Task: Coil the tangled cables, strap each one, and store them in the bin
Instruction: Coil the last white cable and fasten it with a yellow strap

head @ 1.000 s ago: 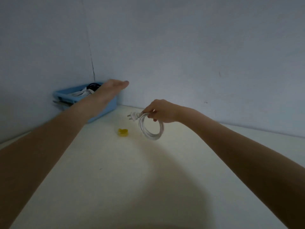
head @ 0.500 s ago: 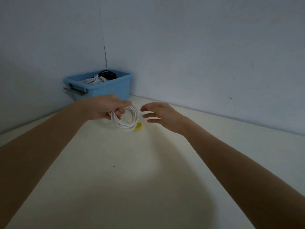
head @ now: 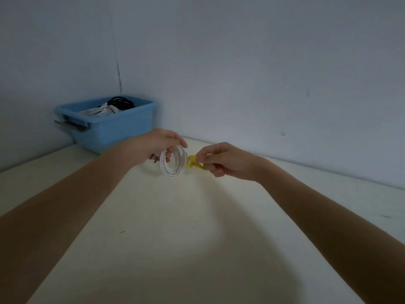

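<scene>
My left hand (head: 161, 142) grips a coiled white cable (head: 173, 164) by its top, so the loops hang just above the cream table (head: 197, 227). Right beside the coil, my right hand (head: 223, 160) pinches a yellow strap (head: 192, 162) between thumb and fingers. The strap's free end is at the coil's right edge. A blue bin (head: 114, 128) stands in the wall corner at the back left, behind my left hand.
Inside the bin lie a white coiled cable (head: 98, 111) and a black coiled cable (head: 120, 103). A grey handle (head: 72, 126) sticks out of the bin's left end. Walls close off the table at the back and left.
The white coil passed from my right hand to my left. My right hand then picked the yellow strap off the table and brought it up to the coil.
</scene>
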Demonstrator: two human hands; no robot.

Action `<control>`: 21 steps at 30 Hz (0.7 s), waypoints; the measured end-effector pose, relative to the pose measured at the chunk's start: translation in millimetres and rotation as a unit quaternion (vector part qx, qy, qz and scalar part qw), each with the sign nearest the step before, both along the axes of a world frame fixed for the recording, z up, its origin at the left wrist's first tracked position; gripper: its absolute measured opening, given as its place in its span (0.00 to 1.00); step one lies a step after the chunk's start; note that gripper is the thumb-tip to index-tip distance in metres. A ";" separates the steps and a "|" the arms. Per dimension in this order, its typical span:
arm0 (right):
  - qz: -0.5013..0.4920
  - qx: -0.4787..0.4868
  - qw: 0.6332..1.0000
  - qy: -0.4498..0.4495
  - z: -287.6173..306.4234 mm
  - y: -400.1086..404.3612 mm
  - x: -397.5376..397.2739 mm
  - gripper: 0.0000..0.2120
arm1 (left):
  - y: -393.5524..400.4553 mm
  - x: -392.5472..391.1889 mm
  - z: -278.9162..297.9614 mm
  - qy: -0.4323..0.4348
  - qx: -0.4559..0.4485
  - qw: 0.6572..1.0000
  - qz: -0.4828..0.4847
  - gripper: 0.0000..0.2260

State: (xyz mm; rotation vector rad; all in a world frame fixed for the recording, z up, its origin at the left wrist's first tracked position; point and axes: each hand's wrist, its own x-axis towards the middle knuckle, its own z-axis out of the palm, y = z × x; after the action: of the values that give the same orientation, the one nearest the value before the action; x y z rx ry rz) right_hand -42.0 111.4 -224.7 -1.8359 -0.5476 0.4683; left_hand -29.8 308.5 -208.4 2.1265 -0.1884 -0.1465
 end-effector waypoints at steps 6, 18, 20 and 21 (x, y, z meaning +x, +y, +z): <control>-0.053 0.062 0.996 0.047 23.2 -59.9 -27.9 0.15 | -69.6 -17.5 -1.2 0.081 -0.117 0.977 -0.161 0.08; -0.150 -0.052 0.984 -0.079 37.7 -106.5 -52.8 0.04 | -108.4 -36.1 13.2 0.106 -0.069 0.968 -0.219 0.02; -0.144 -0.077 0.980 -0.116 40.8 -107.1 -55.5 0.05 | -111.8 -38.6 13.7 0.124 -0.080 0.962 -0.228 0.02; -0.145 -0.088 0.977 -0.132 42.2 -106.5 -56.7 0.05 | -112.4 -39.8 14.1 0.137 -0.090 0.959 -0.233 0.02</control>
State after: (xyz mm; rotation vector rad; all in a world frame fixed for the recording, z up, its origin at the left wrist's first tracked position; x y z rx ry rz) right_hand -98.6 4.9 -182.5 -2.1234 -0.4134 0.0765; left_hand -69.6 196.0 -194.3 1.8245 -0.5151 -0.6715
